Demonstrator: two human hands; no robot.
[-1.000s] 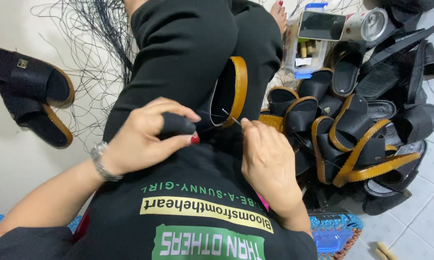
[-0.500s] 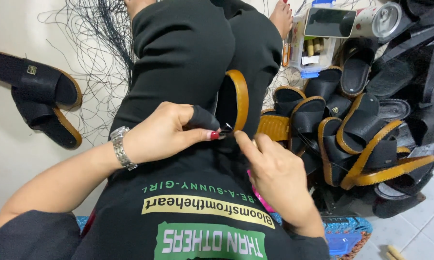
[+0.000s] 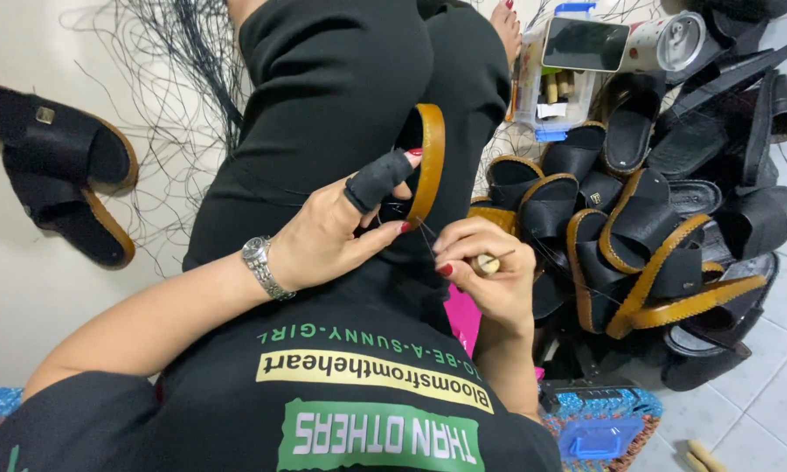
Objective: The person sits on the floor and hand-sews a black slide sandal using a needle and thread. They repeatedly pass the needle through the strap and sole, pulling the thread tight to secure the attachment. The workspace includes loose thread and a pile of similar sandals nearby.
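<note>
A sandal [image 3: 424, 162] is pinched on the lap by the left hand [image 3: 336, 236] while a wooden-handled awl [image 3: 485, 262] is gripped by the right hand [image 3: 489, 275]; a fingertip could be pricked if the thread [image 3: 426, 234] is tugged hard.

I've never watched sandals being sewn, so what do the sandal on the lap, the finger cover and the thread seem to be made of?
Sandal: tan, smooth, matte edge, probably leather or imitation; black upper alike.
Finger cover on the left hand: black, dull, creased, maybe rubber or fabric.
Thread: thin, dark, stiff-looking, possibly waxed or nylon.
</note>
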